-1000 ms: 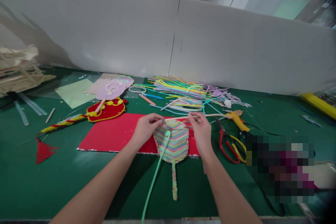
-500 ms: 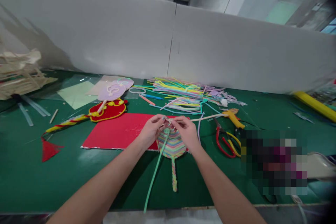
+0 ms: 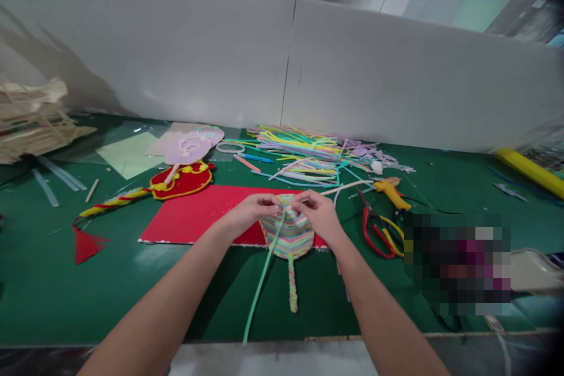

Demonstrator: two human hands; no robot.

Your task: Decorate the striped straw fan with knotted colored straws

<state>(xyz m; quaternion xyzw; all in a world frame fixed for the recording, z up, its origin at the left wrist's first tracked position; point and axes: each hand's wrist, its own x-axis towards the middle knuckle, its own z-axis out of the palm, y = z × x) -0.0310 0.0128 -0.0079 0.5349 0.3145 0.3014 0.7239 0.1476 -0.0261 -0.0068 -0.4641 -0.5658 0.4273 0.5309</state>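
A round fan (image 3: 288,235) with wavy pastel stripes and a twisted handle (image 3: 292,288) lies before me, its upper part over a red board (image 3: 185,217). At its top, my left hand (image 3: 253,211) pinches with thumb and fingers; what lies between them is too small to make out. Close beside it, my right hand (image 3: 318,214) pinches a cream pipe cleaner (image 3: 346,187) whose tail runs right toward a yellow glue gun (image 3: 390,192). From near my fingertips a long green pipe cleaner (image 3: 263,282) hangs over the fan and down toward the table's front edge.
Many pastel pipe cleaners (image 3: 299,150) lie in a heap at the back. Red-and-yellow-handled pliers (image 3: 376,232) rest at right. A red fan (image 3: 183,183) with a tassel (image 3: 88,245) and purple cut-outs (image 3: 189,150) lie at left. A white partition (image 3: 185,53) stands behind the green table.
My hands have moved slightly apart, showing more of the fan's top. The cream pipe cleaner's tail now slants more. The whole view has shifted a little.
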